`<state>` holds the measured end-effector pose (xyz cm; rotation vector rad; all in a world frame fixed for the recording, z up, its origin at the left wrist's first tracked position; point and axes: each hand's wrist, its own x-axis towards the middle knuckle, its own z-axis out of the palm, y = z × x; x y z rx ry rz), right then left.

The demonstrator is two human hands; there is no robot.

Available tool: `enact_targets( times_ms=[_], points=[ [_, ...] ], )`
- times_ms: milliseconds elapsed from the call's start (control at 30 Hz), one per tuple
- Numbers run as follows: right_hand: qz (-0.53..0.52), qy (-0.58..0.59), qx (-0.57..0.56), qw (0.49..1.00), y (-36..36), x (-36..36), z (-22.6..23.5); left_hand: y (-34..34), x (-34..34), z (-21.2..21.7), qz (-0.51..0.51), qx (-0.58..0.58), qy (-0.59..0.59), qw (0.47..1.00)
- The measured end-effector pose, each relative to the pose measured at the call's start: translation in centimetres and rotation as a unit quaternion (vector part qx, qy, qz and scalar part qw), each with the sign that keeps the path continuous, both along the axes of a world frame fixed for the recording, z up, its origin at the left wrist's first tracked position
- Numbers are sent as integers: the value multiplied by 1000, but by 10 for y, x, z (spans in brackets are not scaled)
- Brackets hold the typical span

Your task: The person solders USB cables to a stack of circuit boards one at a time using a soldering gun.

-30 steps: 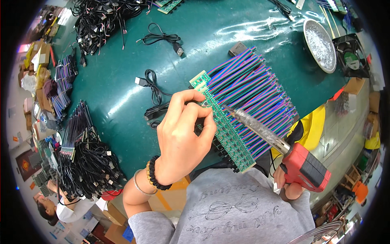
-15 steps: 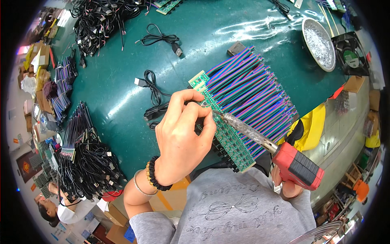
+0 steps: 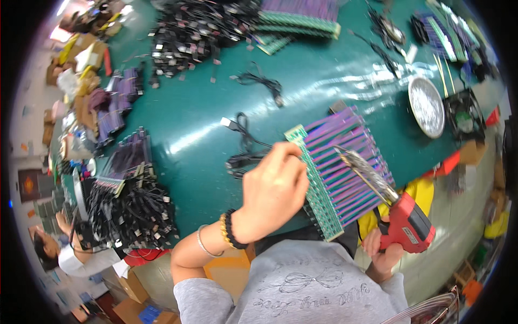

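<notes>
My left hand is closed at the left edge of a long green circuit board panel, fingers bent down; what they pinch is hidden. A black USB cable lies beside this hand and runs toward it. Rows of thin multicoloured wires extend rightward from the panel. In my right hand is a red soldering gun, gripped by its handle. Its metal barrel and tip hang over the wires, apart from the board. Black connectors or cable ends show partly under the panel's near left side.
A metal bowl of silvery bits stands at the right, next to a black fan. Heaps of black cables and more wired boards lie at the back. Another cable heap is at left, near another person.
The soldering gun's tip has come away from the board and up to the right over the wires. My left hand stays at the board. The whole view has shifted and blurred.
</notes>
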<state>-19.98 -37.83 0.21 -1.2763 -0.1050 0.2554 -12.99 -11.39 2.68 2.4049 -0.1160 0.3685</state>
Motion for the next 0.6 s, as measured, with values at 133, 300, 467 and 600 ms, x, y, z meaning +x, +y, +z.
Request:
enact_targets(
  times_ms=[133,300,467,600],
  points=[
    [-83,-27,-14,996,-12,1,-8,20,17,26,-34,119,-91,988],
    [-93,-42,35,994,-13,4,-5,107,98,-19,178,233,-44,955],
    [-85,-40,15,995,-6,2,-3,137,121,-41,105,132,26,985],
    [-109,-33,10,993,-5,3,-2,123,100,-9,50,-68,-130,988]
  ],
)
